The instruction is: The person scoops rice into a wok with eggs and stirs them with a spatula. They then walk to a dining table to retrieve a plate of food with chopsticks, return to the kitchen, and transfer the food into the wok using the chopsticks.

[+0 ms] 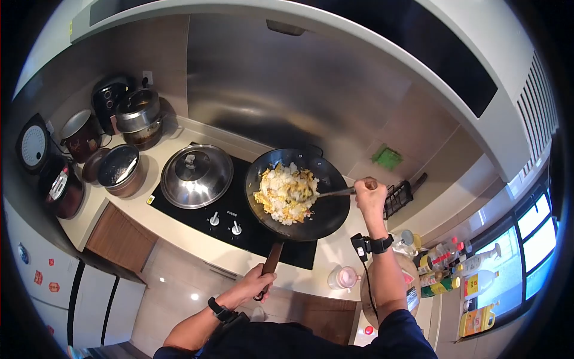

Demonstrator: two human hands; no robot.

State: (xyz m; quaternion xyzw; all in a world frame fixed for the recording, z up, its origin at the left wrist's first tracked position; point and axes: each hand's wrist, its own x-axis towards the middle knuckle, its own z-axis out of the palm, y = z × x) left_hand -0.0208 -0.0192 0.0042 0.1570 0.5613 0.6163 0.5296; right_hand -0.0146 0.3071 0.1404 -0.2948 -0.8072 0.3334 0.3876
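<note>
A dark wok (332,209) stands on the right burner of the black cooktop (257,236). Inside it lies a heap of white rice mixed with yellow egg (284,191). My left hand (258,281) is closed round the wok's wooden handle (273,257) at the front. My right hand (372,200) grips the wooden end of a spatula (335,192), whose metal shaft reaches left into the rice. The spatula's blade is partly hidden by the food. Left of the wok, a domed steel lid (197,176) rests over the other burner.
Pots (122,170), a rice cooker (63,188) and an air fryer (110,99) crowd the left counter. A glass jar (344,278) stands near the front edge. Several bottles (445,263) and a round wooden board (371,293) are by my right arm. The range hood (418,42) overhangs above.
</note>
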